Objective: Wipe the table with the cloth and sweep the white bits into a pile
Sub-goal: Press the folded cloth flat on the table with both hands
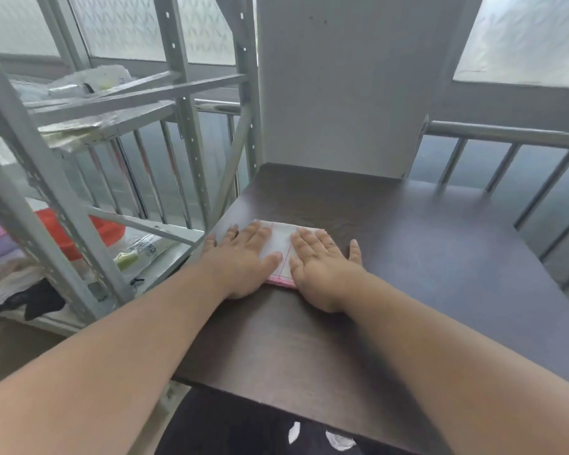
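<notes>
Both hands [283,257] press flat on the cloth [281,244].

No text can be read anywhere. A plastic packet [144,252] on the lower shelf, left of centre in the frame, carries dark printed characters, but they are too blurred to make out.

One cloth [284,247], two hands, one table [408,257]

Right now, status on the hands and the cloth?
Left hand and right hand flat on folded cloth. Cloth near table left edge. No white bits visible.
</notes>
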Available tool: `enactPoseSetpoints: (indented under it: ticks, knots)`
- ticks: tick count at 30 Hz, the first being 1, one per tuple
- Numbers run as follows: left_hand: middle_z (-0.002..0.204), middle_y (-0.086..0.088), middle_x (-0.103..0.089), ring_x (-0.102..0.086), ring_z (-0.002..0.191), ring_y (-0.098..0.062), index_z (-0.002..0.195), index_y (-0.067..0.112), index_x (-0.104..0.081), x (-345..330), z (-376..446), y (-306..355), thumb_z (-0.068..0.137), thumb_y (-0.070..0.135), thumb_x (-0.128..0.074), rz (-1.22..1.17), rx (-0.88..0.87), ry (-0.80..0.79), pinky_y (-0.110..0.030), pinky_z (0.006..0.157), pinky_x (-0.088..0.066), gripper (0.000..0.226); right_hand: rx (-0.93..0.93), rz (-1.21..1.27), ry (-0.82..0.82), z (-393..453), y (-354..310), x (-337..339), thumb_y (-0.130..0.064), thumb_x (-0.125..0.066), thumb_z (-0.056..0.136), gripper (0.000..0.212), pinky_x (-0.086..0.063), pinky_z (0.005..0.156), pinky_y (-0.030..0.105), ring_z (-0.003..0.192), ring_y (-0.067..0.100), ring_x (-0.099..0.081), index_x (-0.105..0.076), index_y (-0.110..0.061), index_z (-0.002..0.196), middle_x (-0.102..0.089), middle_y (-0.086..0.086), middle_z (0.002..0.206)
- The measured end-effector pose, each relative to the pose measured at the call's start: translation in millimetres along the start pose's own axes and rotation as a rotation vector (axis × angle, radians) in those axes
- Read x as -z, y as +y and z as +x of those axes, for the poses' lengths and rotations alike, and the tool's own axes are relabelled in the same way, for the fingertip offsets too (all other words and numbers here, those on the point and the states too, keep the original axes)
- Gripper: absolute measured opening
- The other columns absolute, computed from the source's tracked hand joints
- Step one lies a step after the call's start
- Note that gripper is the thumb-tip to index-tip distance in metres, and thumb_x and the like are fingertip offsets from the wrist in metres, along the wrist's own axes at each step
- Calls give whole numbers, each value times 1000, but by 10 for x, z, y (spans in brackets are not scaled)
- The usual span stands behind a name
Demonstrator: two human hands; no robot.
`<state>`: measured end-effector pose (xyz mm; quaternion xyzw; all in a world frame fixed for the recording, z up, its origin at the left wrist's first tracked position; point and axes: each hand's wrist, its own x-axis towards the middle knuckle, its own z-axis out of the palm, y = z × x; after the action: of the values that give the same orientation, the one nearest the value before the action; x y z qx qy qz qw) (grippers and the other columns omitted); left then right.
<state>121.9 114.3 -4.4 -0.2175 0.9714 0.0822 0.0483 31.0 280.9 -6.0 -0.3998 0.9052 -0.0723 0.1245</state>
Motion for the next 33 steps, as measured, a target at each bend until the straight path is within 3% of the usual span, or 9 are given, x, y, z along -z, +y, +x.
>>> enactPoseSetpoints:
  ticks: [17,33]
  knots:
    - [172,17,8,3,160,-24,163,43,1,152,1876,413,99,69,-17,16,-8,7,-58,125,2,71,-76,-5,10,1513,977,461,-46,-8,105,61,15,120,64,156,9,18,7,-35,164,16,-20,170]
    - [172,13,12,14,158,-22,164,35,6,102,2083,1148,99,66,-9,109,-57,-30,-54,125,9,73,-107,15,44,1369,1697,604,-46,-9,105,61,16,119,65,156,8,16,3,-35,164,13,-22,170]
